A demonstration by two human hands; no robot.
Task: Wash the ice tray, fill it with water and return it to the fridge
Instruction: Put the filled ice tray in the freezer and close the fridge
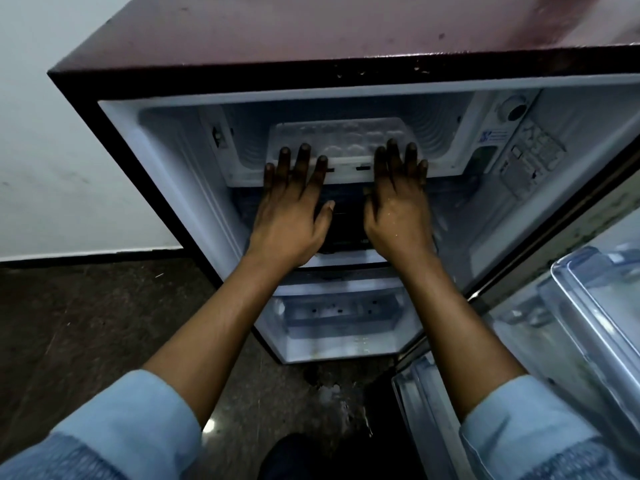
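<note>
Clear plastic ice tray (341, 133) sits inside the freezer compartment (446, 133) at the top of the maroon fridge (311, 36), with its front edge at the compartment lip. Left grip (289, 216) and right grip (398, 209) are both flat and spread, fingertips (304, 148) resting on the tray's near edge, one at each end; nothing clasped, water drops on the right one. Fridge door (588, 230) stands open at right with clear door bins (595, 299); light-blue sleeves (131, 427) at the bottom corners, dark speckled floor (86, 323) below.
</note>
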